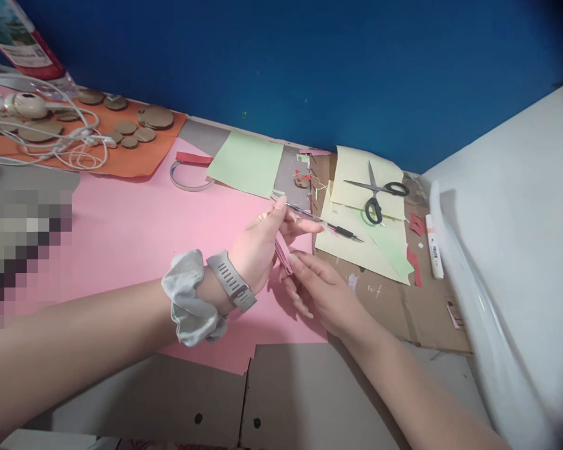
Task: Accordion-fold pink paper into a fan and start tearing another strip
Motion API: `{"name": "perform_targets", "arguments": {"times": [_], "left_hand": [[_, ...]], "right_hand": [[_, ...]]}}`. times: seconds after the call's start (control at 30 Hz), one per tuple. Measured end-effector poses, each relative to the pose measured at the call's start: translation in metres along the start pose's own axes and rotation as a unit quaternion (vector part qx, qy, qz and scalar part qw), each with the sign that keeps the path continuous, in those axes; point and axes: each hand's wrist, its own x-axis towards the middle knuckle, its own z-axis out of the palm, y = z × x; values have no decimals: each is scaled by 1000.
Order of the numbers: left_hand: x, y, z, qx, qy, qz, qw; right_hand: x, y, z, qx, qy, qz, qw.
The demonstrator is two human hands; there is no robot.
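Note:
Between my two hands is a narrow folded piece of pink paper (284, 255). My left hand (263, 240), with a grey watch strap and a pale scrunchie at the wrist, is closed around its upper part. My right hand (321, 290) pinches the lower end between thumb and fingers. Some fingertips are hidden behind the paper and the other hand. Just beyond my left fingers lies a black pen (340, 231), its tip pointing right. Below both hands spreads a large pink sheet (178, 219).
Scissors (375, 190) lie on yellow paper (351, 250) over brown cardboard (431, 312). A green sheet (248, 164) and a tape roll (173, 178) sit behind my hands. At left, cardboard discs (154, 117) and white earphones (87, 134) rest on orange paper (141, 156). A white marker (434, 247) lies right.

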Motion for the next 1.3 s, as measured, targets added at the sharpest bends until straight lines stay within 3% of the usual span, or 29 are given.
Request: {"name": "perform_targets", "arguments": {"times": [0.2, 0.43, 0.63, 0.8, 0.97, 1.03, 1.1, 1.3], "left_hand": [[1, -3, -1, -11, 49, 6, 999], [-3, -3, 2, -52, 102, -23, 993], [-9, 1, 7, -83, 40, 1, 996], [-9, 0, 7, -40, 45, -2, 998], [-14, -5, 1, 34, -16, 13, 999], [-18, -6, -4, 119, -71, 26, 990], [-20, -6, -9, 208, -126, 47, 969], [-20, -1, -12, 296, -144, 59, 943]], "right_hand": [[0, -1, -2, 98, 2, 57, 994], [-2, -1, 3, 47, 24, 93, 994], [-6, 4, 12, 0, 42, 3, 999], [-4, 10, 13, 30, 4, -13, 999], [-5, 7, 10, -70, 56, -37, 995], [-8, 5, 6, -195, 117, -110, 967], [-12, 3, 1, -344, 162, -187, 906], [-17, 6, -14, -594, 162, -302, 727]]}}
